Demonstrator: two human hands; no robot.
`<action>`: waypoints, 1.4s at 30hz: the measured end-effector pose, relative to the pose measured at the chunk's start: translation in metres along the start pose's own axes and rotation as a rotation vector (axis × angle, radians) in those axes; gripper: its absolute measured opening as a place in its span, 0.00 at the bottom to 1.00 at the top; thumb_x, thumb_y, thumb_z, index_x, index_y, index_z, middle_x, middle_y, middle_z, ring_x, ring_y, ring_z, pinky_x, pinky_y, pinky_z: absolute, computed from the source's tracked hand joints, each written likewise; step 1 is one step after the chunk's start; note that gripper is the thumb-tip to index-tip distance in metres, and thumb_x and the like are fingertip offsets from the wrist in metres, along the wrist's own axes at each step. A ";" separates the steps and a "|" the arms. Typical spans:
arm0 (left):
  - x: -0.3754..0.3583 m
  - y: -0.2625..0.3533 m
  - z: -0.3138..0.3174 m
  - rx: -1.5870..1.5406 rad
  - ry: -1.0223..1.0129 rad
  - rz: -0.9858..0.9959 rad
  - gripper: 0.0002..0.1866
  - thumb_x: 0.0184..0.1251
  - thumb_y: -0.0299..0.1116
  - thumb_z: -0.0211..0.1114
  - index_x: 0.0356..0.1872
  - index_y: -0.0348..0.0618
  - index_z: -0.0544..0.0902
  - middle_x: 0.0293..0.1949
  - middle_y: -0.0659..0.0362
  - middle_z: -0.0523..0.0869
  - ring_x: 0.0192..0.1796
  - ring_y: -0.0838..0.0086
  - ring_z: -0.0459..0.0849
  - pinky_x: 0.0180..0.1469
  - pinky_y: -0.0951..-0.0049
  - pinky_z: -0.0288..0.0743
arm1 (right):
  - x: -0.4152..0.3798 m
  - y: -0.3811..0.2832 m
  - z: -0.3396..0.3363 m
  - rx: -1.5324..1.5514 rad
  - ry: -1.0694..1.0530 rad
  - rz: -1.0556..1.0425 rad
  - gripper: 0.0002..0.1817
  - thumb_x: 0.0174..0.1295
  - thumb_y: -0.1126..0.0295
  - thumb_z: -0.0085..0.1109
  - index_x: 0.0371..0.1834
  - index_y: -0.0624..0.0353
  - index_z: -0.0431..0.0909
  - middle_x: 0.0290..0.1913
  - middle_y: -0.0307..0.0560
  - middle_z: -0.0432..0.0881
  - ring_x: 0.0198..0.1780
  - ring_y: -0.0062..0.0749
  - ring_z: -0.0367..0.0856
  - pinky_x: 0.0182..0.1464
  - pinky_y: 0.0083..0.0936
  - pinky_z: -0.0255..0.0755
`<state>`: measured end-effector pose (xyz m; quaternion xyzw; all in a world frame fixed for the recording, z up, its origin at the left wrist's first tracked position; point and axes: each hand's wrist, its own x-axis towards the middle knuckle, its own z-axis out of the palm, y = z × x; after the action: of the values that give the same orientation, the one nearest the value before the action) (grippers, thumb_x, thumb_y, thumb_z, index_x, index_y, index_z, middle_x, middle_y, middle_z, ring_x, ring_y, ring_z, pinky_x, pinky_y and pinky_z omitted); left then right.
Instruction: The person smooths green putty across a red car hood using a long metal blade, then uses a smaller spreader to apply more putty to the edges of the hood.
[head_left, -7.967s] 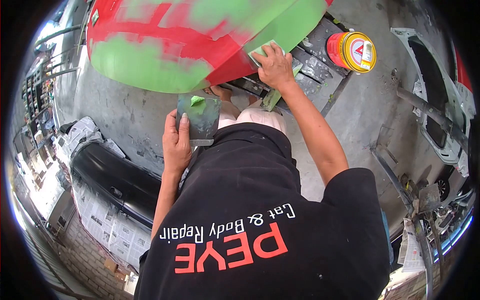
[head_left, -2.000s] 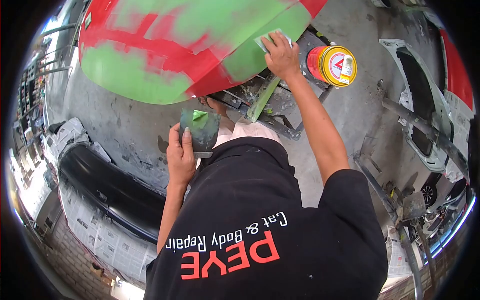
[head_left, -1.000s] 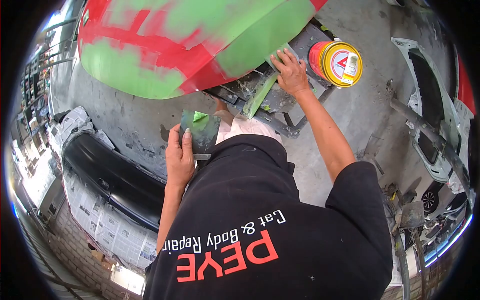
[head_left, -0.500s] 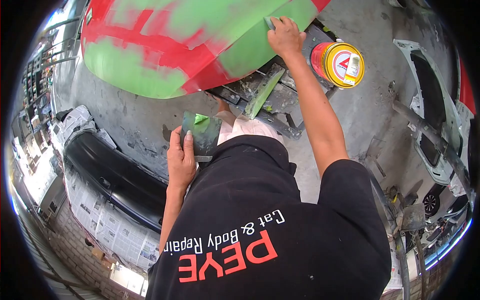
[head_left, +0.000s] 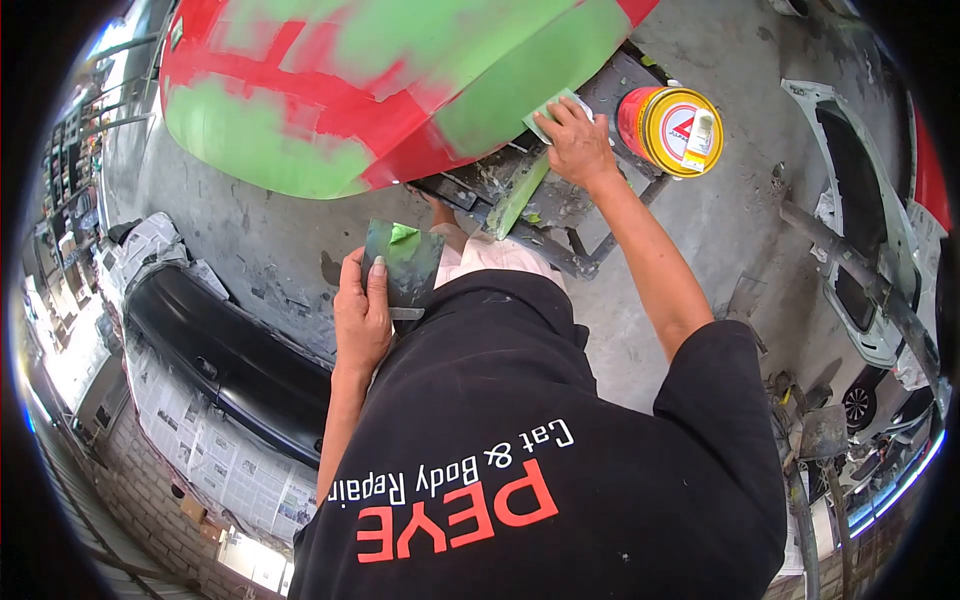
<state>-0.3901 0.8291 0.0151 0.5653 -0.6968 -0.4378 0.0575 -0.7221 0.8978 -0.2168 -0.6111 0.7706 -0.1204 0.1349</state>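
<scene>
At the lower edge of a red car body panel (head_left: 330,105) smeared with light green putty, my right hand (head_left: 582,148) grips a pale green putty spreader (head_left: 552,108). The fingers press along its far side, and the spreader overlaps the panel's rim in this view. Lower left, my left hand (head_left: 362,318) holds a dark square mixing board (head_left: 408,275) in front of my waist, thumb on top. A blob of bright green putty (head_left: 403,236) lies near the board's upper edge. A short metal strip (head_left: 406,314) sticks out beside the thumb.
A yellow-lidded red tin (head_left: 672,130) stands right of my right hand, a small white-and-yellow tube on its lid. Below the panel is a dark stand (head_left: 600,215) with a green-coated strip. A black bumper (head_left: 225,350) rests on newspaper at left; a pale car door frame (head_left: 850,220) stands at right.
My right hand has moved down toward me with the spreader, from the panel's face to its lower edge; the spreader's flat side shows more. My left hand and the board have barely moved.
</scene>
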 end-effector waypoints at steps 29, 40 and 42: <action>0.011 0.003 -0.002 0.053 -0.035 -0.009 0.14 0.87 0.35 0.54 0.60 0.38 0.78 0.39 0.52 0.88 0.42 0.73 0.83 0.48 0.70 0.77 | 0.061 0.033 -0.013 0.034 0.011 0.085 0.26 0.57 0.72 0.61 0.62 0.43 0.84 0.68 0.38 0.78 0.77 0.33 0.68 0.67 0.62 0.65; 0.012 0.003 0.000 0.050 -0.055 -0.006 0.13 0.86 0.35 0.55 0.59 0.37 0.79 0.41 0.52 0.88 0.44 0.73 0.83 0.50 0.70 0.77 | -0.017 0.013 0.030 0.160 0.079 0.232 0.34 0.55 0.74 0.63 0.70 0.43 0.80 0.74 0.43 0.75 0.81 0.43 0.64 0.70 0.68 0.63; 0.014 0.003 0.001 0.021 -0.070 -0.005 0.13 0.86 0.35 0.55 0.59 0.37 0.79 0.42 0.52 0.87 0.45 0.73 0.82 0.51 0.70 0.77 | -0.020 0.014 0.026 0.155 0.078 0.216 0.33 0.55 0.73 0.63 0.69 0.43 0.80 0.74 0.43 0.75 0.81 0.43 0.64 0.70 0.68 0.63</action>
<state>-0.3981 0.8173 0.0111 0.5519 -0.7015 -0.4500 0.0262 -0.7217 0.9202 -0.2445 -0.5073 0.8250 -0.1880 0.1635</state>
